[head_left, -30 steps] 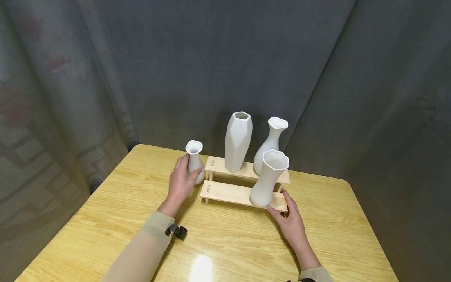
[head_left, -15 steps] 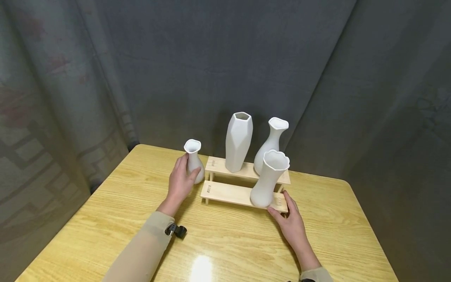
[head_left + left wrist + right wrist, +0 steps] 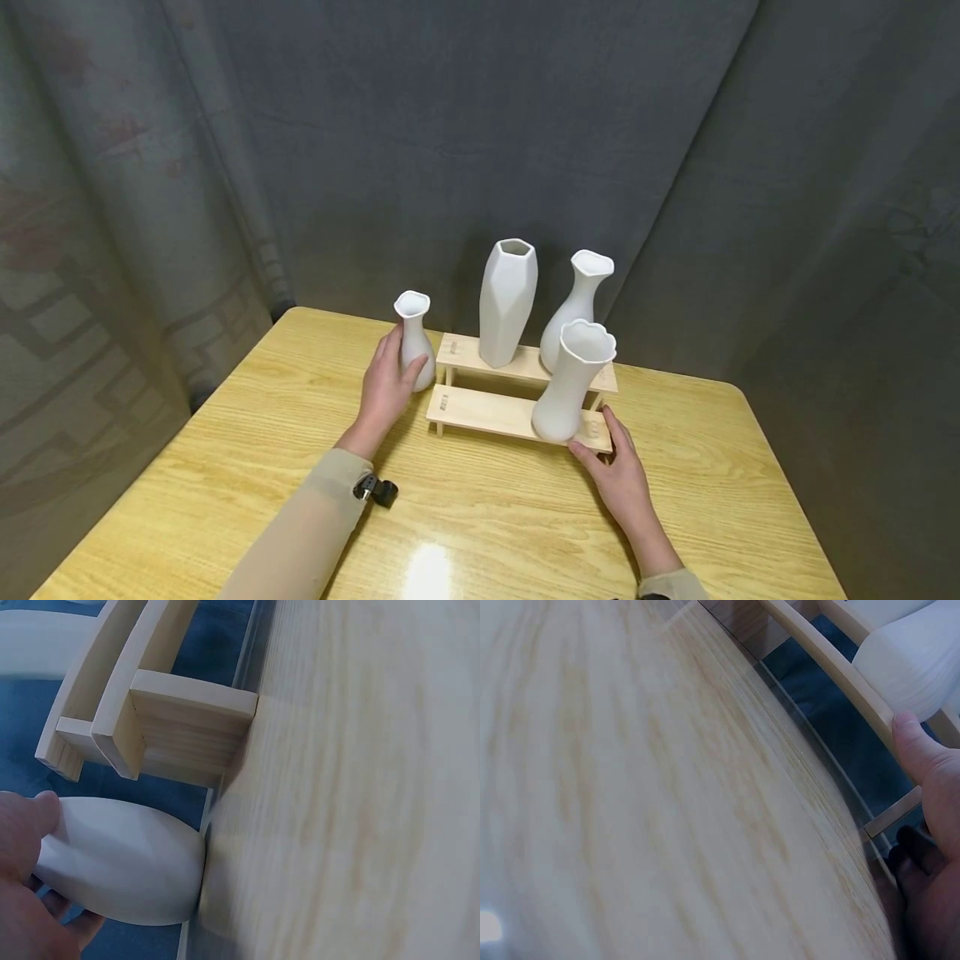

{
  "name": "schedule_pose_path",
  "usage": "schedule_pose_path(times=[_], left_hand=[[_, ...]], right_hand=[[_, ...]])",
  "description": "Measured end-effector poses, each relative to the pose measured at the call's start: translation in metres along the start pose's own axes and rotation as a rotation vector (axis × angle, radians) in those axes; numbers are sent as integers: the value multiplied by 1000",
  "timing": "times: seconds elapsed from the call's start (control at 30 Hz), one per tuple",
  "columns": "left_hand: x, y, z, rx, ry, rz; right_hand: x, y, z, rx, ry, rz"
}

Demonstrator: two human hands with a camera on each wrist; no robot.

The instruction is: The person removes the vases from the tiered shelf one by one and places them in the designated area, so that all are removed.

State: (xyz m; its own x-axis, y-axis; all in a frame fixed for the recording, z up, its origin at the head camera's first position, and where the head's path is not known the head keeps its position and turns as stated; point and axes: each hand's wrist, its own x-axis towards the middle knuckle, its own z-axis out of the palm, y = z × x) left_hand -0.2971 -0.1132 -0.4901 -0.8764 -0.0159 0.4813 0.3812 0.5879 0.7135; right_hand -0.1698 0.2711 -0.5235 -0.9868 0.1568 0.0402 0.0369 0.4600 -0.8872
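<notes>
In the head view my left hand [image 3: 386, 387] grips a small white vase [image 3: 419, 354] with a flared, wavy rim, just left of a two-step wooden stand [image 3: 480, 408]. The left wrist view shows this vase [image 3: 127, 859] with its base down at the tabletop and the thumb against its side. My right hand [image 3: 618, 471] holds the right end of the lower step, thumb at the front edge and fingers round the end. Close to that thumb, a scalloped-rim vase [image 3: 564, 392] stands on the lower step. Part of the right fingers is hidden behind the stand.
On the upper step stand a tall faceted vase [image 3: 507, 304] at the left and a narrow-necked vase [image 3: 572, 321] at the right. The wooden table [image 3: 480, 517] ends at a grey curtain [image 3: 420, 150] behind the stand.
The rim of the vase in my left hand has risen slightly in the head view, and the left hand has shifted very little. My right hand and the stand look the same.
</notes>
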Motion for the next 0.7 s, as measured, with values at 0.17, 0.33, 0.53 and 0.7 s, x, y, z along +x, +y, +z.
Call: schedule_pose_path(times=[0.17, 0.33, 0.53, 0.7], left_hand=[[0, -1, 1, 3, -12, -28], [-1, -1, 1, 0, -22, -56], [0, -1, 2, -3, -22, -65], [-1, -1, 1, -5, -23, -84]], right_hand=[[0, 0, 0, 2, 8, 3], [-1, -1, 1, -6, 10, 2], [-3, -2, 1, -11, 11, 6], [-1, -1, 1, -18, 14, -1]])
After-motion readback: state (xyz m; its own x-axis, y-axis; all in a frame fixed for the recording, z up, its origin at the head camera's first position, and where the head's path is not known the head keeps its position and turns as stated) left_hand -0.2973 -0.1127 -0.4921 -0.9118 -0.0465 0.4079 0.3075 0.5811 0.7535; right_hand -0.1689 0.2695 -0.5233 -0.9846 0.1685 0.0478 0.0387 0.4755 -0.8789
